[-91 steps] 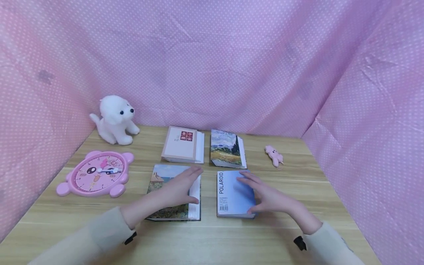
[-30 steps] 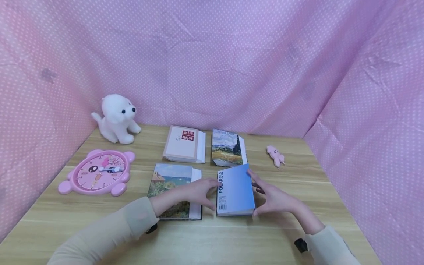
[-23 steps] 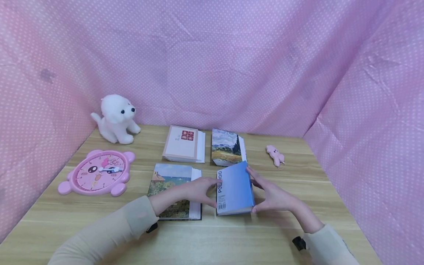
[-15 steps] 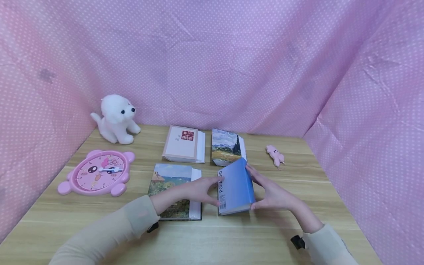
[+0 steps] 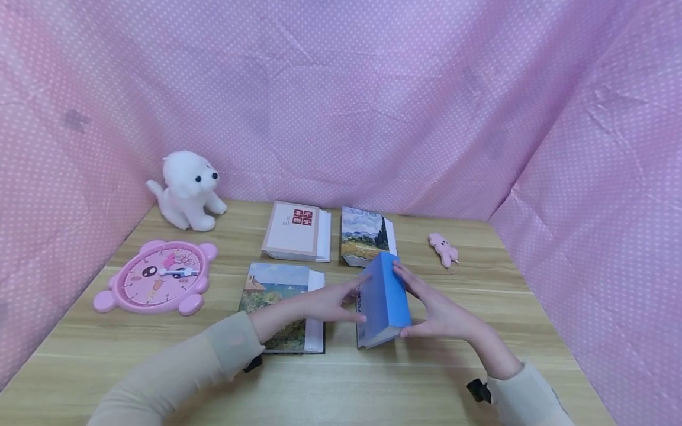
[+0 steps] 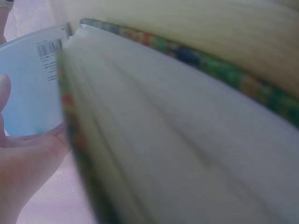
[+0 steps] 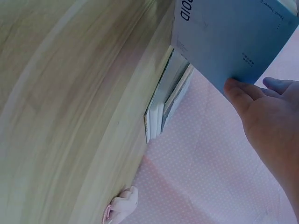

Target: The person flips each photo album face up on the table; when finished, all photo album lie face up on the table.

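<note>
A thick blue book (image 5: 375,305) marked POLAROID stands tilted on its edge, its right side raised and spine turned up. My right hand (image 5: 444,310) holds that raised side, thumb near the lower corner and fingers toward the far one. In the right wrist view, its fingertips press the book's underside cover. My left hand (image 5: 330,302) has thumb and fingers spread against the book's left cover; some fingertips are hidden behind it. Under the left forearm lies a book with a seaside painting cover (image 5: 272,278), its pages (image 6: 163,116) filling the left wrist view.
Behind lie a cream book with red characters (image 5: 293,228) and a book with a landscape cover (image 5: 364,234). A white plush dog (image 5: 189,189) and pink toy clock (image 5: 160,278) are left. A small pink toy (image 5: 442,248) lies right. Polka-dot cloth (image 5: 341,106) encloses the wooden table (image 5: 341,390).
My left hand has moved right from above the seaside-painting book to the blue book. The blue book, flat at first, has been tilted up by its right side.
</note>
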{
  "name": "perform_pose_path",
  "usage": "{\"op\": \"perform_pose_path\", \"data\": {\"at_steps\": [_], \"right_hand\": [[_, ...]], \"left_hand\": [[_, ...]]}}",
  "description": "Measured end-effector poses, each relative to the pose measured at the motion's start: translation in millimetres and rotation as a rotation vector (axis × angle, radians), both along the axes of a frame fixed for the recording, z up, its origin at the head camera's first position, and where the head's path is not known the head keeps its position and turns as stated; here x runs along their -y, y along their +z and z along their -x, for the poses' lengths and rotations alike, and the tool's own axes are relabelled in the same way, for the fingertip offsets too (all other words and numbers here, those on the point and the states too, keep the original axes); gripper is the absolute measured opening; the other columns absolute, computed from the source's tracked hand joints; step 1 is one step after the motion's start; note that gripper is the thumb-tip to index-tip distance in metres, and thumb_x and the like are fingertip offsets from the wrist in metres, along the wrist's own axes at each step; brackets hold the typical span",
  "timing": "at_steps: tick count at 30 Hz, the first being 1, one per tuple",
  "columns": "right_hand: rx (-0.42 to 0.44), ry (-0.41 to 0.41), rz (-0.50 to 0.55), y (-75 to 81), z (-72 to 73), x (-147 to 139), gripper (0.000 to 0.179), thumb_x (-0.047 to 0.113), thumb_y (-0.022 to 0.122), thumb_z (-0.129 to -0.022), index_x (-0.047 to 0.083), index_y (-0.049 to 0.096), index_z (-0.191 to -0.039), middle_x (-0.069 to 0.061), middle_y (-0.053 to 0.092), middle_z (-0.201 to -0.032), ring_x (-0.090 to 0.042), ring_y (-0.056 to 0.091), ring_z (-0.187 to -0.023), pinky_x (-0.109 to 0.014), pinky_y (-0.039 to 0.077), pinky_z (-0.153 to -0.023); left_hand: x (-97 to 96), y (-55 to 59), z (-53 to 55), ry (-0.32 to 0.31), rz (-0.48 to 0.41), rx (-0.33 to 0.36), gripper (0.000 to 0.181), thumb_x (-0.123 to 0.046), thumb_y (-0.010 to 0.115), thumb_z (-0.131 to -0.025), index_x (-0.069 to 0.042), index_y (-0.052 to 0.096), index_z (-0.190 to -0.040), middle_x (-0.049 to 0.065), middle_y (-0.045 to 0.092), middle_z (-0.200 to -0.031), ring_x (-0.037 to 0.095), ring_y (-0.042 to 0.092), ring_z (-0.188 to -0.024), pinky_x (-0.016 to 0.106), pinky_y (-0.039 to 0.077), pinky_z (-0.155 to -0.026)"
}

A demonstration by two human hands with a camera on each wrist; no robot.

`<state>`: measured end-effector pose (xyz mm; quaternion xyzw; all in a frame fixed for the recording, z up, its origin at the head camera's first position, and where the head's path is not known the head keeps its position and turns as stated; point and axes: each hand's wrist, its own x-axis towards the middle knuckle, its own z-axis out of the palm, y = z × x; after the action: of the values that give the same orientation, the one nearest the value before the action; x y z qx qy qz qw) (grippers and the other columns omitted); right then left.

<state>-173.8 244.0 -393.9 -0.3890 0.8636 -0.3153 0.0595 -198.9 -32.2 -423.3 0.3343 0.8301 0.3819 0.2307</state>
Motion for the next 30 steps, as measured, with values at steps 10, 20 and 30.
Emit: {"op": "perform_pose_path", "data": {"at_steps": [10,20,30], "right_hand": [[0.025,-0.014,0.077,2.3,-2.4,7,0.11,0.033,0.082,-0.072,0.014,0.011,-0.153,-0.012,0.015,-0.157,-0.037,0.034,-0.136,-0.047,0.04,-0.103],[0.118,-0.045,0.229,5.6,-8.2,21,0.108,0.005,0.084,-0.067,0.002,0.014,-0.15,-0.026,0.021,-0.151,-0.044,0.037,-0.131,-0.044,0.043,-0.099],[0.19,-0.081,0.197,-19.4,-4.2,28,0.118,0.024,0.086,-0.067,0.019,0.006,-0.153,-0.014,0.018,-0.155,-0.04,0.036,-0.134,-0.039,0.047,-0.097]], "left_hand": [[-1.7,8.4,4.4,0.043,-0.197,0.152,0.092,-0.047,0.061,-0.088,-0.034,-0.004,-0.152,0.017,0.03,-0.15,0.033,0.046,-0.128,0.033,0.05,-0.093],[3.8,13.2,5.4,0.083,-0.23,0.195,0.09,-0.05,0.062,-0.086,-0.046,-0.003,-0.148,0.011,0.021,-0.155,0.035,0.04,-0.132,0.04,0.044,-0.102],[8.1,20.5,0.3,0.15,-0.219,0.222,0.09,-0.05,0.065,-0.084,-0.049,0.001,-0.147,0.01,0.031,-0.151,0.029,0.054,-0.119,0.039,0.049,-0.095]]}}
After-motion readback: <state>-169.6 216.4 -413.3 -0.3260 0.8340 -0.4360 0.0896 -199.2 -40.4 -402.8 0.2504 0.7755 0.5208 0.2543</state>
